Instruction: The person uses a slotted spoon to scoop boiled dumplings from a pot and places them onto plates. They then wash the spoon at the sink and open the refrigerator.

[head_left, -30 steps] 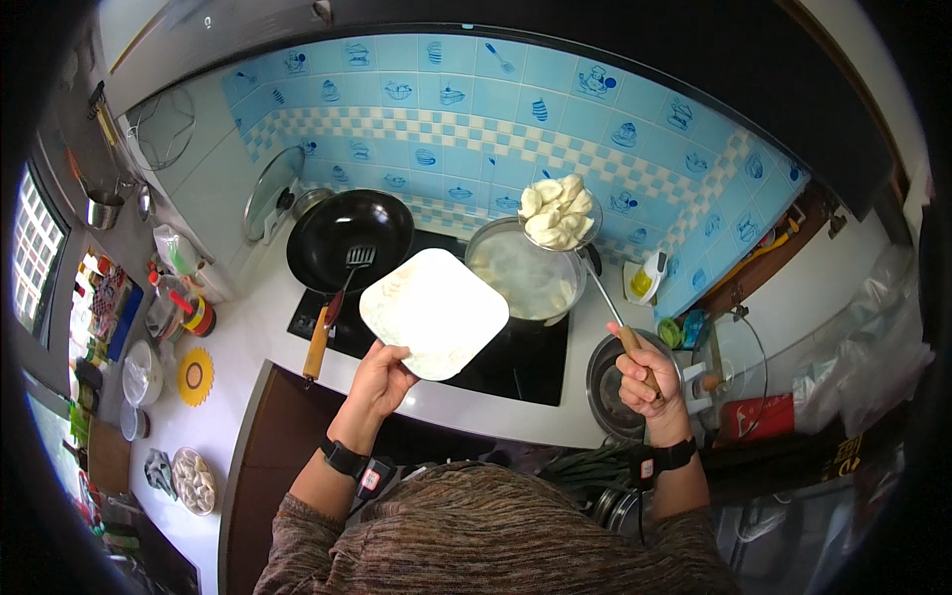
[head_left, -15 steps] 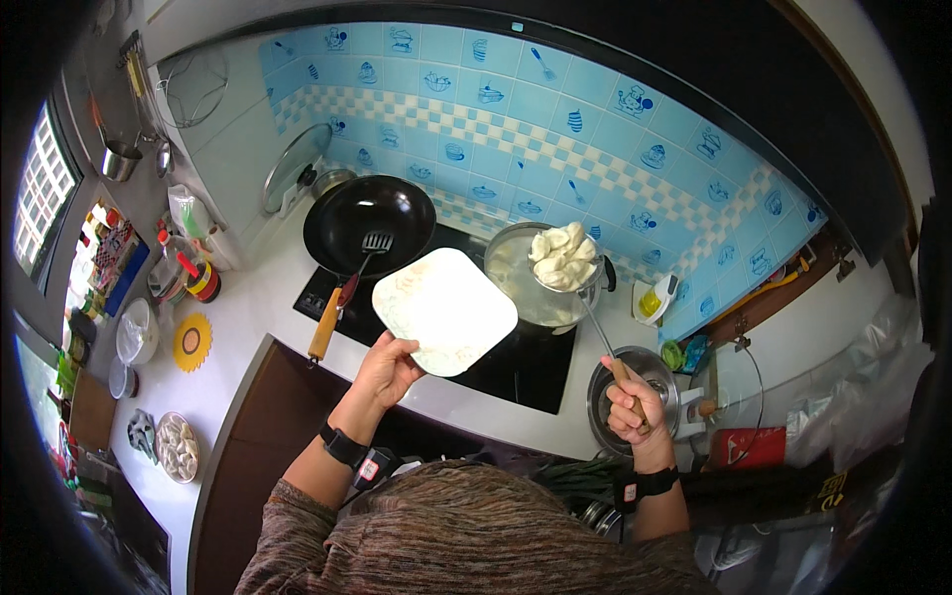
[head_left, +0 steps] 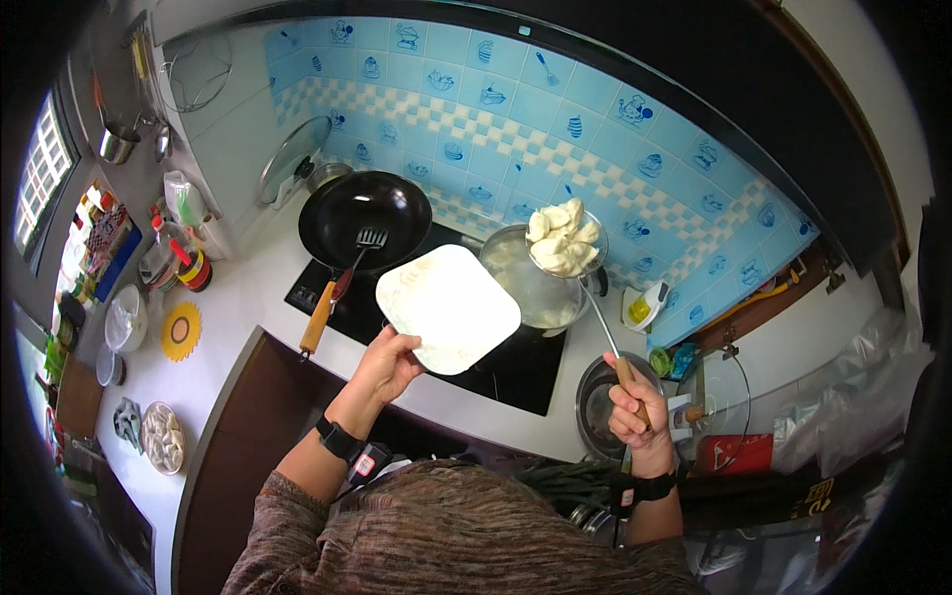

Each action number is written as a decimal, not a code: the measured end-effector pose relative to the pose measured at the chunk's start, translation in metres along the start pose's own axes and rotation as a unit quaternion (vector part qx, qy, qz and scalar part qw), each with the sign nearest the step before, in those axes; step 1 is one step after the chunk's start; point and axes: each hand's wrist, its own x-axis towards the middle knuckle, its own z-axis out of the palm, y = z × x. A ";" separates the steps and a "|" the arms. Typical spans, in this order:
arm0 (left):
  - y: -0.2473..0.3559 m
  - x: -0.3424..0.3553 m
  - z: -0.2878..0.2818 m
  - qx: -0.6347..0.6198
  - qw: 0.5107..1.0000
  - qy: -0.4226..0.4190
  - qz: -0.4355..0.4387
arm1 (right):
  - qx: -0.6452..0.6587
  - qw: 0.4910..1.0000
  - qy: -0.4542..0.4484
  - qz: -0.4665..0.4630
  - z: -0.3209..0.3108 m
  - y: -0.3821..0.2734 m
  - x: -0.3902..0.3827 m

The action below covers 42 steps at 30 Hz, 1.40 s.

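**Dumplings lifted on a skimmer beside a white plate**

The left hand (head_left: 395, 365) grips the near edge of a white, round-cornered square plate (head_left: 451, 307), thumb on top and fingers curled beneath. Glare hides most detail on the plate's surface. The right hand (head_left: 638, 412) is closed around the wooden handle (head_left: 627, 375) of a long skimmer (head_left: 602, 322), its index finger extended along the grip. A heap of pale dumplings (head_left: 563, 236) fills the skimmer's basket, which appears above the far right side of a pot (head_left: 516, 234) of cloudy liquid (head_left: 545, 297). The plate is to the left of the basket and apart from it, overlapping the pot's near left edge in this view.

The pot stands on a black cooktop (head_left: 506, 389). To its left sits a dark wok (head_left: 327, 213), with a slotted spatula (head_left: 372, 238) resting inside. On the white desk (head_left: 233, 307) farther left are a yellow flower-shaped mat (head_left: 181, 331), a grey cloth (head_left: 128, 422) and a dish (head_left: 171, 470) of more dumplings.
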 end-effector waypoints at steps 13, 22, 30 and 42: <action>0.004 -0.002 -0.004 0.008 0.999 0.032 0.008 | 0.032 0.998 0.056 0.017 -0.027 0.015 -0.003; -0.003 0.012 -0.006 0.006 1.000 0.013 -0.005 | 0.039 0.998 0.049 0.019 -0.025 0.013 -0.001; -0.003 0.019 -0.003 0.012 1.000 0.018 -0.009 | 0.049 0.998 0.032 0.021 -0.035 0.015 -0.006; -0.020 0.042 0.010 0.012 0.999 -0.006 -0.039 | 0.008 0.997 0.069 0.019 -0.018 0.008 -0.020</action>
